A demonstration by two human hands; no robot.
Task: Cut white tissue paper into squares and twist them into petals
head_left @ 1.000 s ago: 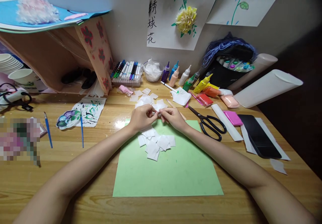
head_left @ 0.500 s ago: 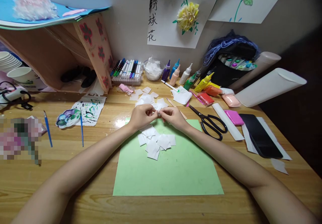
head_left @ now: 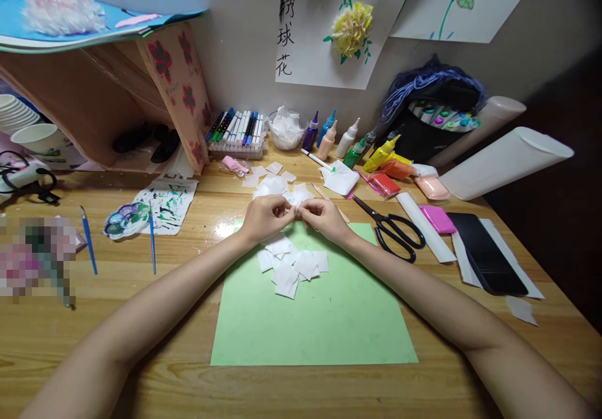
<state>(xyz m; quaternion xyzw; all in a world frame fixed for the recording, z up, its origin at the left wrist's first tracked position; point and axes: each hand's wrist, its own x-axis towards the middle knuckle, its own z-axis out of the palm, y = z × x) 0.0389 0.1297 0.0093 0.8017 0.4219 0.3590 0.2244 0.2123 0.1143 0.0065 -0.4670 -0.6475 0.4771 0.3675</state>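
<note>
Above the far edge of a green paper sheet (head_left: 310, 334), my left hand (head_left: 268, 218) and my right hand (head_left: 328, 219) meet at their fingertips. Both are closed in a pinch on a small white paper piece (head_left: 297, 211), mostly hidden by the fingers. Just below them, several white paper squares (head_left: 286, 278) lie overlapping on the green sheet. More white paper (head_left: 271, 186) is heaped on the table behind my hands, with loose thin squares (head_left: 258, 171) beside it.
Black-handled scissors (head_left: 395, 234) and a phone (head_left: 486, 253) lie on the right. Paint bottles (head_left: 352, 152), a marker set (head_left: 237, 132) and a bowl of white paper (head_left: 285, 132) line the wall. Brushes (head_left: 153, 243) and a paint-stained paper (head_left: 174, 206) lie left.
My hands stay in the same place, still pinching the white paper piece; only the fingertips shift very slightly. The view tilts a touch.
</note>
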